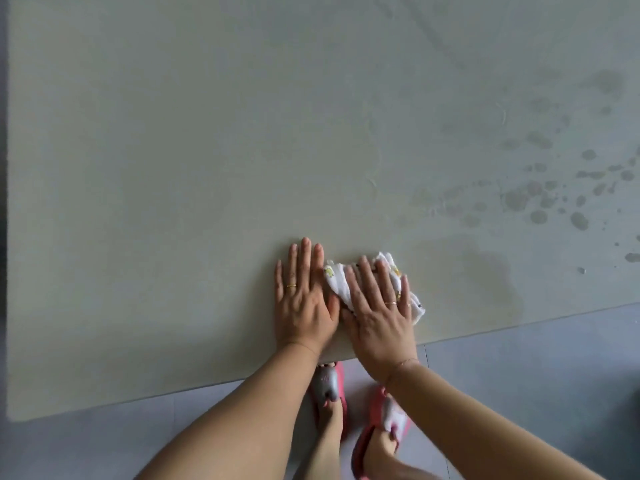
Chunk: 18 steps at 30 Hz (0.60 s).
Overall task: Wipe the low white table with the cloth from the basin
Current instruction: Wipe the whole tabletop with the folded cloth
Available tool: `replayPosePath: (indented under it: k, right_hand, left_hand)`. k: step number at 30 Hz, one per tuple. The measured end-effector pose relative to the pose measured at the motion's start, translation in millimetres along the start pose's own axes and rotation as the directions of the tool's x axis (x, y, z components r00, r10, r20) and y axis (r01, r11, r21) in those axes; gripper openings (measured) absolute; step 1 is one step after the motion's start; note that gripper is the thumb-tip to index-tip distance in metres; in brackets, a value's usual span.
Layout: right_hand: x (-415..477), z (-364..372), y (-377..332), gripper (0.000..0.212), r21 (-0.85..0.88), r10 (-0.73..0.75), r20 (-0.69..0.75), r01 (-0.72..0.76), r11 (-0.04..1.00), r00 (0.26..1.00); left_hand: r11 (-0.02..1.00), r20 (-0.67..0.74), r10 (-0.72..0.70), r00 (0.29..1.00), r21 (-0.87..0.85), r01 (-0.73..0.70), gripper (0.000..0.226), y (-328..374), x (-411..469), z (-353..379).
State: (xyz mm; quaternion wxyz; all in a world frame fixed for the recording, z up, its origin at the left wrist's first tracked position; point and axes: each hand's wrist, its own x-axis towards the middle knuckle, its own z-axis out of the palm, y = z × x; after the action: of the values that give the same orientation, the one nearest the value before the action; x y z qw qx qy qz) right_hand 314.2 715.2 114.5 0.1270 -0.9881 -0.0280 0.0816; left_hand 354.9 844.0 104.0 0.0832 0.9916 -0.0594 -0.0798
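A view from above showed a low white table [173,168] filling most of the frame, with a person's two bare arms reaching in from the 6 o'clock edge. The right hand [379,313] lay flat with fingers spread, pressing a crumpled white cloth [334,282] with small yellow marks onto the tabletop near its closest edge. The left hand [304,299] rested palm down, fingers together, directly on the bare surface just beside the cloth at its 9 o'clock side; it gripped nothing.

The wiping appeared to be under way but far from finished. Dark wet spots and smears [540,199] were scattered toward 2 to 3 o'clock, and a broad damp patch [485,275] lay at 3 o'clock from the cloth. The wide stretch toward 9 and 12 o'clock looked dry and even, though whether it had been wiped could not be told.

The basin was nowhere in view. Much of the cloth was hidden under the right hand. The table's far and right edges were cut off. Below the near edge, feet in pink slippers [327,389] stood on a grey floor [519,375].
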Motion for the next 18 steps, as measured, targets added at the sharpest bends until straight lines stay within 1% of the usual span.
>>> replayPosePath:
  k: [2,3,4,5,6,7,9,10,11,12,13,14,15,16,17,18]
  right_hand:
    - [9,-8,28,0.056,-0.041,-0.209,0.034,0.211,0.977,0.977]
    - [17,-13,46,0.057,-0.085,-0.267,0.054,0.271,0.959,0.962]
    - [27,-18,64,0.057,-0.111,-0.249,0.061,0.254,0.961,0.967]
    - [40,-24,81,0.057,-0.108,-0.159,0.05,0.163,0.981,0.986]
    - [53,-29,94,0.057,-0.082,-0.032,0.021,0.034,0.996,0.999]
    - [64,-33,102,0.057,-0.037,0.109,-0.009,-0.11,0.993,0.994]
    - [76,-30,93,0.059,0.059,0.361,-0.042,-0.358,0.932,0.932]
    - [78,-26,77,0.06,0.087,0.429,-0.052,-0.424,0.902,0.902]
    - [77,-20,59,0.061,0.098,0.432,-0.058,-0.426,0.899,0.9]
    - [72,-15,41,0.061,0.08,0.359,-0.062,-0.354,0.932,0.931]
    - [66,-11,27,0.06,0.043,0.224,-0.049,-0.222,0.974,0.973]
    - [60,-8,20,0.059,0.004,0.058,-0.032,-0.058,0.998,0.998]
    - [58,-7,24,0.058,-0.033,-0.101,-0.016,0.1,0.994,0.995]
    - [63,-11,38,0.057,-0.059,-0.232,0.01,0.232,0.971,0.973]
    - [73,-17,55,0.057,-0.089,-0.32,0.041,0.323,0.942,0.946]
    - [82,-23,72,0.057,-0.121,-0.352,0.061,0.357,0.926,0.934]
  left_hand:
    - [1.0,-0.005,0.001,1.0,-0.01,-0.001,0.064,0,0,0]
    - [1.0,-0.004,0.0,1.0,-0.008,0.0,0.064,0,0,0]
    - [1.0,-0.001,-0.001,1.0,-0.002,0.001,0.064,0,-1,1]
    - [1.0,-0.005,-0.001,1.0,0.007,0.001,0.064,0,-2,1]
    - [1.0,-0.01,-0.002,1.0,0.014,0.002,0.063,0,-2,1]
    - [1.0,-0.009,-0.005,1.0,0.019,0.005,0.062,1,-1,1]
    - [1.0,-0.007,-0.008,1.0,0.023,0.008,0.061,1,-1,0]
    - [1.0,-0.009,-0.007,1.0,0.025,0.008,0.061,1,-1,0]
    - [1.0,-0.008,-0.007,1.0,0.027,0.007,0.061,1,0,0]
    - [0.999,-0.001,-0.007,1.0,0.032,0.007,0.06,1,0,0]
    - [0.999,0.008,-0.005,1.0,0.038,0.005,0.06,2,0,-1]
    - [0.999,0.014,-0.003,1.0,0.047,0.003,0.059,2,0,-1]
    - [0.999,0.018,-0.002,1.0,0.053,0.001,0.058,2,0,-2]
    - [0.999,0.018,-0.003,1.0,0.052,0.002,0.057,3,0,-2]
    - [0.999,0.017,-0.006,1.0,0.047,0.005,0.057,3,1,-2]
    - [0.999,0.015,-0.006,1.0,0.04,0.006,0.058,3,1,-2]
